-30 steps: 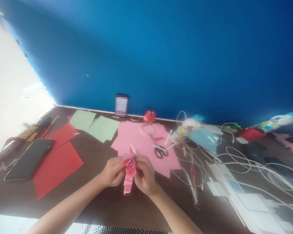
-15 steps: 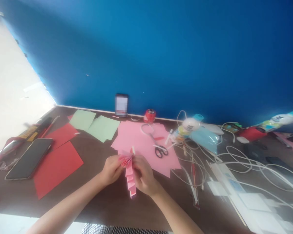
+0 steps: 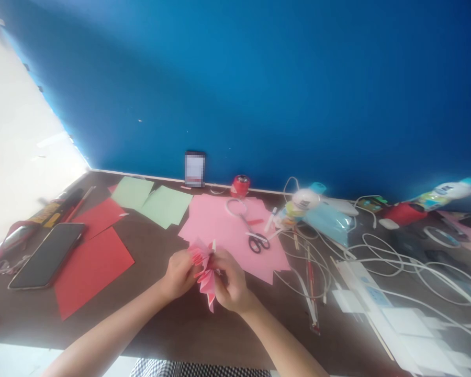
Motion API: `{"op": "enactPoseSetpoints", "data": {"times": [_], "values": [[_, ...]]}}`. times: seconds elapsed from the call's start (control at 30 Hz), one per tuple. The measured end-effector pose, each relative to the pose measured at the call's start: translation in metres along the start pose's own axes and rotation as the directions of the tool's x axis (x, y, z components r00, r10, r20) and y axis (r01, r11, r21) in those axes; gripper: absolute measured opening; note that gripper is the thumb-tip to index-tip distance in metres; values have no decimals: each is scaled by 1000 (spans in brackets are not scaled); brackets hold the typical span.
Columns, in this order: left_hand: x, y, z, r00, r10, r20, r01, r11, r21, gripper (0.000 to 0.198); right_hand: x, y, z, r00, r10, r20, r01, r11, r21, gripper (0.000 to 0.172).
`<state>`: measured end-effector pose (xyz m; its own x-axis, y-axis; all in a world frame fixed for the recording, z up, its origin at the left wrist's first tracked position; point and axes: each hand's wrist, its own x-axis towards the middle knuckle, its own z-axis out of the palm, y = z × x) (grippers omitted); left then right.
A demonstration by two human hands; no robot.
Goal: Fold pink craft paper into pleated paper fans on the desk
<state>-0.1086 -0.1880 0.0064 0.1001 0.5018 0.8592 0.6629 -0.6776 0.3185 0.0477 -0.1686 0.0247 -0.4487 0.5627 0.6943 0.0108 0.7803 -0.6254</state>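
Note:
Between my two hands is a pink pleated paper strip [image 3: 207, 281], bunched at its upper end, with a folded tail hanging below. My left hand [image 3: 179, 273] is closed on the bunched folds from the left. From the right, my right hand [image 3: 231, 277] pinches the strip near a thin pale stick tip [image 3: 214, 245] that pokes up beside the folds. Most of that stick is hidden. Just beyond my hands lie pink paper sheets [image 3: 215, 220] with black-handled scissors [image 3: 258, 243] on top.
Red paper [image 3: 92, 269], green paper [image 3: 168, 205] and a dark phone [image 3: 49, 255] lie left. A small framed item [image 3: 195, 170] and red round container [image 3: 240, 186] stand by the blue wall. Right are a glue bottle [image 3: 302, 204], white cables [image 3: 404, 262] and a power strip [image 3: 371, 293].
The hanging pleated tail has been drawn up and looks shorter and more gathered. The bunched folds have turned and lean left. Both hands stay in nearly the same place.

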Motion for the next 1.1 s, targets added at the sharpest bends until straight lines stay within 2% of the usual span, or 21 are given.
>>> {"op": "enactPoseSetpoints", "data": {"times": [0.17, 0.3, 0.53, 0.8, 0.87, 0.97, 1.03, 1.1], "values": [[-2, 0, 0, 998, -66, 18, 67, 998, -18, 18, -2, 0, 1, 1000, 1, 6, -1, 1000, 25, 18], [-6, 0, 1, 999, -38, 28, 38, 999, 4, 18, -1, 0, 0, 999, -14, 43, 13, 1000, 21, 24], [-20, -8, 3, 995, -49, 90, 43, 997, 59, 20, -1, -3, 2, 1000, 14, -10, -13, 998, 63, 27], [-14, -3, 2, 993, -71, 93, 69, 997, 25, 23, 1, -6, 3, 997, 45, -57, -41, 997, 69, 22], [-13, -2, 0, 993, -63, 96, 61, 998, 21, 21, 1, -7, 3, 996, 64, -65, -59, 995, 75, 19], [-12, -2, -1, 997, 7, 81, -2, 997, -72, 29, 0, -7, 4, 995, 74, -72, -67, 994, 89, 18], [-15, -3, -1, 993, -26, 116, 39, 993, -110, 29, 0, -7, 5, 995, 61, -81, -53, 994, 95, 21], [-19, -5, 0, 972, -134, 195, 157, 982, -108, 21, 0, -6, 5, 994, 45, -99, -37, 996, 85, 23]]}}
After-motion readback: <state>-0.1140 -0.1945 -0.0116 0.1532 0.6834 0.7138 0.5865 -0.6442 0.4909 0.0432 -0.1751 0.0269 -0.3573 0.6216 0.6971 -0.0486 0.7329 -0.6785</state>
